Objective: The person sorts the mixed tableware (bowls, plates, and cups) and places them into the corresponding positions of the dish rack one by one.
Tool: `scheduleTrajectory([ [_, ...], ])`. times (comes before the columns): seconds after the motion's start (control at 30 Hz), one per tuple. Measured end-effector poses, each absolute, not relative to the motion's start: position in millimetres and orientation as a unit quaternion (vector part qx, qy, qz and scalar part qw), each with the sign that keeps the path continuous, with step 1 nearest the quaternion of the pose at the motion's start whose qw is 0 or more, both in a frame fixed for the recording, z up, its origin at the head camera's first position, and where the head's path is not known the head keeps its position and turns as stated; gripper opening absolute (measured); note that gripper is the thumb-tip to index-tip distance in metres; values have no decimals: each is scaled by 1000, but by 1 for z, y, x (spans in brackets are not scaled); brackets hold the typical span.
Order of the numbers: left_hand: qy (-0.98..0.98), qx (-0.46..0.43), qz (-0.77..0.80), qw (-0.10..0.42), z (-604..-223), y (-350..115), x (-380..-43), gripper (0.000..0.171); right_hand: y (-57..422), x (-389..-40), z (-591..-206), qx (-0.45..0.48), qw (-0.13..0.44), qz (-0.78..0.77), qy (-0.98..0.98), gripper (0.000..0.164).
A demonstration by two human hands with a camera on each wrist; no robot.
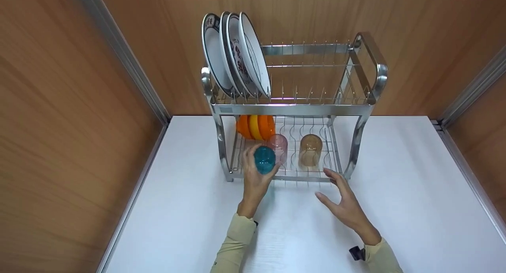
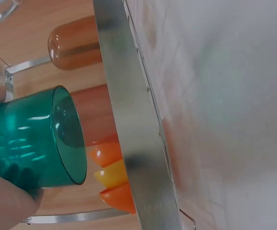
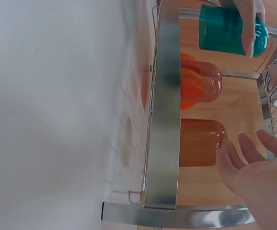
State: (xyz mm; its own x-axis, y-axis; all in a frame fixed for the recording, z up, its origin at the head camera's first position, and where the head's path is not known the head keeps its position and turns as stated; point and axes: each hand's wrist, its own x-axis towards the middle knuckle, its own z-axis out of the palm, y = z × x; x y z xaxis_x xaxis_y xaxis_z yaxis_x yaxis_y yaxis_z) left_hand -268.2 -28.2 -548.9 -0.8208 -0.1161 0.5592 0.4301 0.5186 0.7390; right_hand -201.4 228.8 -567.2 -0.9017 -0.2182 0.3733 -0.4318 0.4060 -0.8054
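My left hand (image 1: 256, 178) grips a teal see-through cup (image 1: 264, 160), its fingers and thumb around the sides. The cup's mouth faces down, as the left wrist view shows by its rim (image 2: 69, 136). It is held at the front edge of the rack's lower shelf, before a pink see-through cup (image 1: 279, 146) standing upside down there. My right hand (image 1: 348, 206) holds nothing, thumb and fingers spread apart, by the rack's right front leg. Nearest to it is an amber see-through cup (image 1: 310, 150), also upside down on the lower shelf.
The two-tier metal dish rack (image 1: 292, 110) stands on a white table (image 1: 178, 209). Several patterned plates (image 1: 253, 55) lean upright at the upper tier's left. Orange and yellow bowls (image 1: 255, 127) nest on their sides below. Wooden panels (image 1: 71, 127) wall in the back and sides.
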Motion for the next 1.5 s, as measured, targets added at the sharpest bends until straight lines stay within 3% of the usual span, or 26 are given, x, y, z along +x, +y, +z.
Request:
scheduleTrajectory([
  [0.63, -856, -38, -443, 264, -570, -59, -322, 79, 243, -195, -578, 148, 107, 491, -852, 68],
  [1.2, -846, -40, -499, 186, -582, -64, -329, 83, 253, -181, -603, 109, 91, 500, -854, 64],
  [1.5, -851, -55, -478, 209, -583, -66, -333, 84, 260, -167, -612, 100, 93, 465, -875, 66],
])
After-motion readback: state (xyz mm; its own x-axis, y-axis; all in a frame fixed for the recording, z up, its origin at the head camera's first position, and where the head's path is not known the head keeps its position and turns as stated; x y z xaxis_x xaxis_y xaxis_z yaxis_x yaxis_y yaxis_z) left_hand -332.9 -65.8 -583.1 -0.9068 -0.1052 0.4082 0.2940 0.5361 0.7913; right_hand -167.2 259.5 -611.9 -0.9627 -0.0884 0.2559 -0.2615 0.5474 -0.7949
